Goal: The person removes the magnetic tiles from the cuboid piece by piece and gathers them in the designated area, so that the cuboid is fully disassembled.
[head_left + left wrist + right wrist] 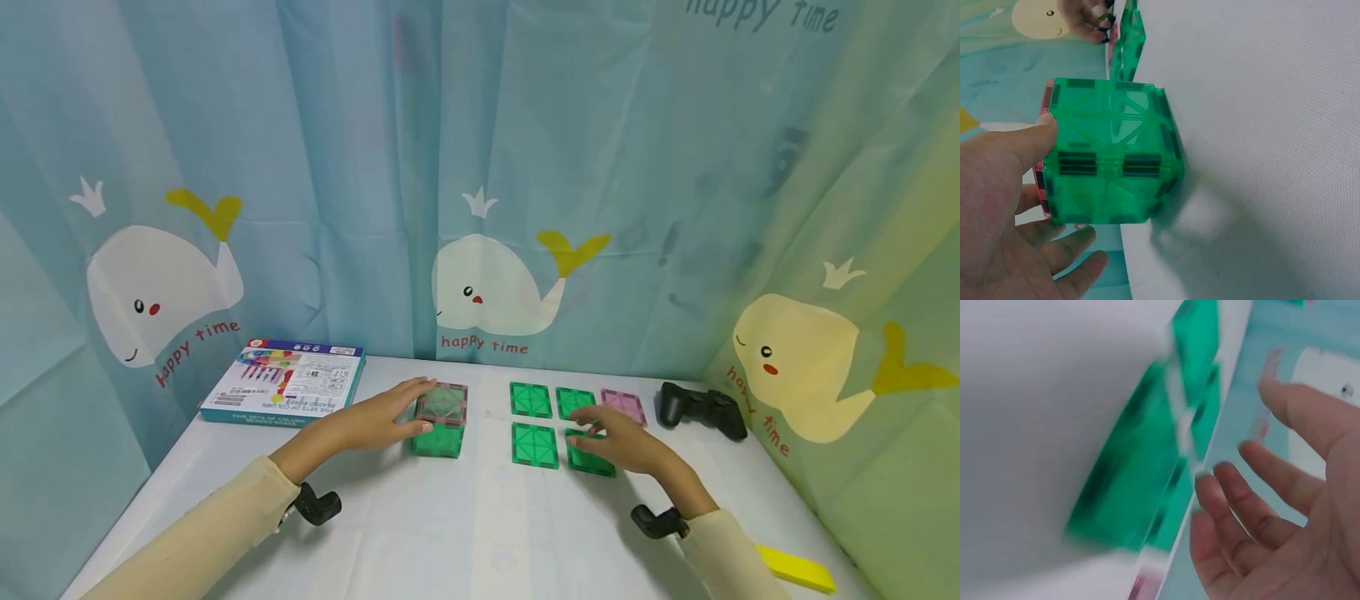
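A box-like block of green magnetic tiles [1110, 131] with a pink tile [442, 404] on top stands left of centre on the table. My left hand [386, 417] holds this block at its left side, thumb on the near edge of the top and fingers round the far side, partly hidden. In the left wrist view the thumb [1041, 134] overlaps the edge between pink and green. Over the flat green tiles on the right, my right hand [618, 440] hovers with spread, bent fingers and nothing between them. Beneath it lies a green tile [592, 462], partly covered.
Two green tiles [531, 400] [535, 445] lie left of the right hand. Behind it are another green tile [572, 402] and a pink tile [624, 406]. A black game controller [701, 410], a boxed toy set [281, 385] and a yellow block [797, 569] also sit on the table.
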### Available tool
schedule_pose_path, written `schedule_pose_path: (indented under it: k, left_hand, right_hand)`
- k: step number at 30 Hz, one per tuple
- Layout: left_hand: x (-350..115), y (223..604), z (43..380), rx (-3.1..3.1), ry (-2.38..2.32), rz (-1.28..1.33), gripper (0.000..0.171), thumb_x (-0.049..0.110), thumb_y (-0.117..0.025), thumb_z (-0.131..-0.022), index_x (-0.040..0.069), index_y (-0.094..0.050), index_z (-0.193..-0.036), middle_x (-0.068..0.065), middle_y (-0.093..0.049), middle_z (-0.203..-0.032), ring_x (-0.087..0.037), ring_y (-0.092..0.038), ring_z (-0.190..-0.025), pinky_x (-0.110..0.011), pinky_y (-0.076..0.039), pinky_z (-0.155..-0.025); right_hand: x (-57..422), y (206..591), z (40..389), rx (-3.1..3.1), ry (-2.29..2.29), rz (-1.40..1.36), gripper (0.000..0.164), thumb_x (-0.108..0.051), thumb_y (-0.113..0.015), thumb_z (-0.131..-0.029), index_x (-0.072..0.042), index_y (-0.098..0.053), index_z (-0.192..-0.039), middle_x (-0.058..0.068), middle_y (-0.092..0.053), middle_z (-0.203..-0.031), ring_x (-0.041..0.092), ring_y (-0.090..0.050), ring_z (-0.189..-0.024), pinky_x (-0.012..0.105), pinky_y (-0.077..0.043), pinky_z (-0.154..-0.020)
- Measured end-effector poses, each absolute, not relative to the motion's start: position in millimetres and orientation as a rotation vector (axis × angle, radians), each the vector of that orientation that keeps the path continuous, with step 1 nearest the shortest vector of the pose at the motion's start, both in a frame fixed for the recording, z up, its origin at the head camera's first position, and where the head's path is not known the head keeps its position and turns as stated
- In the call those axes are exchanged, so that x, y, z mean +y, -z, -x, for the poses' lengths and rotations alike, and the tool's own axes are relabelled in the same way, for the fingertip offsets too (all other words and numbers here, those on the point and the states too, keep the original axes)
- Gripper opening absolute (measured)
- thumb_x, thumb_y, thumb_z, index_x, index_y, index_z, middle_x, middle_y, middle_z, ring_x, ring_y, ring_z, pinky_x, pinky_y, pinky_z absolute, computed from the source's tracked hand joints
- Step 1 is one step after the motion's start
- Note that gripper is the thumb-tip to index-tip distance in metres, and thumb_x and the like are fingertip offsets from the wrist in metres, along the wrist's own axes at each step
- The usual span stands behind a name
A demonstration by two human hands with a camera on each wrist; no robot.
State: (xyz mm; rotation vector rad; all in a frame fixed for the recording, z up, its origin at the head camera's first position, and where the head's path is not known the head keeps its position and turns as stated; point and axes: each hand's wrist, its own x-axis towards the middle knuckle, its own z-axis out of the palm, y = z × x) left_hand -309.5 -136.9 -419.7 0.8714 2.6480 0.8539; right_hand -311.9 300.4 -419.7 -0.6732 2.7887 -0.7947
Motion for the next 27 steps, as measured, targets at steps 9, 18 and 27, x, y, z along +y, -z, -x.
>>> schedule_pose_path:
  k: [9, 18, 27]
  left_hand:
    - [-137, 420, 310, 2.643, -0.865, -0.875, 0.079, 0.049, -0.057, -0.109, 0.015, -0.021, -0.170, -0.016, -0.016, -0.176, -0.037, -0.021, -0.161, -0.061, -0.024, -0.127]
    - [-137, 420, 311, 2.648, -0.868, -0.868, 0.079, 0.048, -0.057, -0.108, 0.014, -0.023, -0.170, -0.018, -0.018, -0.175, -0.038, -0.023, -0.161, -0.061, -0.026, -0.127]
    - [-137, 419, 310, 2.640, -0.885, -0.884, 0.077, 0.045, -0.058, -0.109, 0.012, -0.024, -0.169, -0.019, -0.020, -0.174, -0.039, -0.024, -0.160, -0.061, -0.027, -0.126]
  right_hand:
    - [217, 416, 327, 2.621, 1.131, 0.664, 0.048, -0.034, -0.057, -0.111, -0.005, -0.053, -0.149, 0.019, -0.068, -0.124, 0.036, -0.071, -0.105, 0.047, -0.061, -0.090]
    - [149, 412, 335, 2.566, 1.275, 0.684, 0.044, -0.029, -0.054, -0.113, -0.004, -0.055, -0.149, 0.018, -0.072, -0.121, 0.031, -0.073, -0.098, 0.036, -0.062, -0.085]
    - [129, 408, 334, 2.508, 1.301, 0.678, 0.043, -0.018, -0.061, -0.109, -0.002, -0.057, -0.148, 0.012, -0.073, -0.111, 0.039, -0.072, -0.106, 0.052, -0.059, -0.094]
